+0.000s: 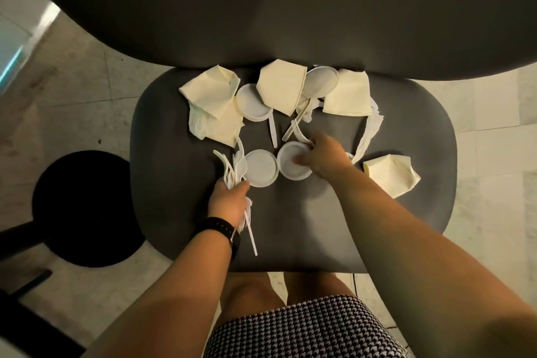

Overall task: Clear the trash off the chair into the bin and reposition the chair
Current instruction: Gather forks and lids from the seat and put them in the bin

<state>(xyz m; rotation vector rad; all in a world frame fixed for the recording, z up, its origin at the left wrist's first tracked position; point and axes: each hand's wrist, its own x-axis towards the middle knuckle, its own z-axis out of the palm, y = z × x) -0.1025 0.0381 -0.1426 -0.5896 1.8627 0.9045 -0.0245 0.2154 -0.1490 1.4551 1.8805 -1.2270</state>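
A dark grey chair seat (180,212) below me holds several cream paper napkins (282,88), several small white round plates and loose white plastic cutlery (272,131). My left hand (228,202), with a black watch on the wrist, grips a bundle of white plastic forks and knives (232,171) that sticks out above and below the fist. My right hand (322,155) pinches a small white plate (289,161) at mid-seat, thumb on its face and fingers at its far rim. Another plate (260,168) lies just left of it.
The chair's broad dark backrest (276,9) fills the top of the view. A black round bin (84,206) stands on the pale tiled floor (87,96) left of the seat. One folded napkin (390,173) lies alone on the seat's right side.
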